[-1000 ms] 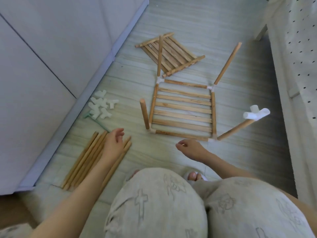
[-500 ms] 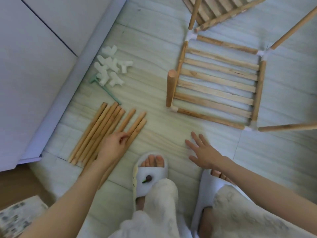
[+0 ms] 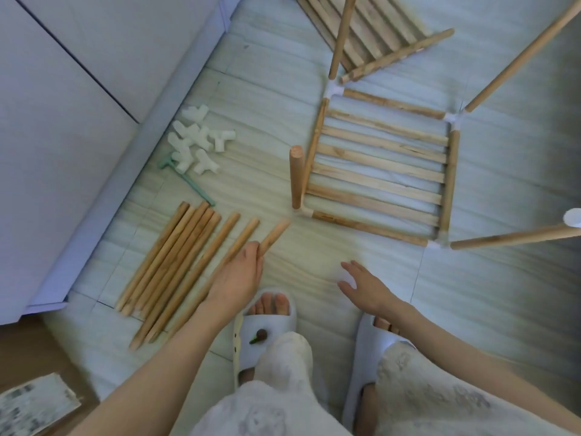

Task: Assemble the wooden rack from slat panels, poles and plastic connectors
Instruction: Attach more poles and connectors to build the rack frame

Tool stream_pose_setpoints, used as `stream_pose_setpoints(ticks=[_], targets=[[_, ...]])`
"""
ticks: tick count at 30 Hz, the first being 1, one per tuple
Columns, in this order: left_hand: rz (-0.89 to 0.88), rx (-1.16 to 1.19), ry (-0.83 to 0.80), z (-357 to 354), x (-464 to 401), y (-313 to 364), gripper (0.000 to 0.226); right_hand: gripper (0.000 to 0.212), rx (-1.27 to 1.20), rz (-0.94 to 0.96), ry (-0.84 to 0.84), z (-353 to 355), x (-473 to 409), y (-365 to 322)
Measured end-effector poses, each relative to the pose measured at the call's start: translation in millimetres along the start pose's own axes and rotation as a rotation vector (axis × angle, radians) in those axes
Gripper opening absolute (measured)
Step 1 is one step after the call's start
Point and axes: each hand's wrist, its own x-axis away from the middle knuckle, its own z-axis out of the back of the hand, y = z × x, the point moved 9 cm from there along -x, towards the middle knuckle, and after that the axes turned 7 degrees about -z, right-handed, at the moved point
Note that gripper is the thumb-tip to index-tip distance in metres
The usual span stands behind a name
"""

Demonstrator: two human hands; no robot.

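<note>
Pole [image 3: 274,235]: rightmost of the loose poles on the floor, long axis running up-right toward the rack frame [image 3: 382,171].
Left hand [image 3: 239,275]: pinching that pole.
Right hand [image 3: 364,284]: spread, empty, nearer the frame.

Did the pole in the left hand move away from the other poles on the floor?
Yes. The rightmost wooden pole, pinched by the left hand, has swung right, away from the pile of loose wooden poles toward the slatted rack frame.

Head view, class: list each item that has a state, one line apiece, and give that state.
Left hand: gripping one pole.
Right hand: open, holding nothing.
Loose poles: lying on the floor.
Plastic connectors: piled loose, unused.
Slat panel: flat, poles plugged into its corner connectors.
Second slat panel: lying unassembled.
</note>
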Motion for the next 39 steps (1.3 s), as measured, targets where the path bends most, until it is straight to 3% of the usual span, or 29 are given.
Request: stream_pose_setpoints(ticks=[8,11,15,18,21,26,31,39], targets=[[-0.338,0.022,-0.174,43.7,-4.9,132.2,0.031,0.036,-0.534,-0.023,0.464,107.3,69.6,29.2],[-0.445,0.020,-0.159,63.3,-11.8,184.4,0.031,0.021,-0.763,0.013,0.705,145.4,121.8,61.9],[-0.563,-0.038,-0.068,92.4,-29.4,254.0,0.031,0.043,-0.956,-0.149,1.162,177.7,204.3,131.8],[-0.631,-0.110,-0.016,101.6,-42.3,293.9,0.032,0.036,-1.099,-0.185,1.370,198.0,239.3,162.4],[-0.646,-0.192,0.007,98.4,-56.4,316.7,0.032,0.028,-1.140,-0.058,1.260,225.1,228.9,160.7],[-0.657,-0.232,-0.007,83.4,-68.8,331.0,0.033,0.046,-1.106,0.114,0.974,249.4,186.0,137.0],[-0.674,-0.194,-0.066,64.1,-75.0,330.7,0.031,0.024,-1.219,0.157,0.969,253.9,168.5,135.4],[-0.725,-0.174,-0.068,56.0,-75.1,334.5,0.033,0.024,-1.244,0.168,0.943,244.0,158.9,141.2]])
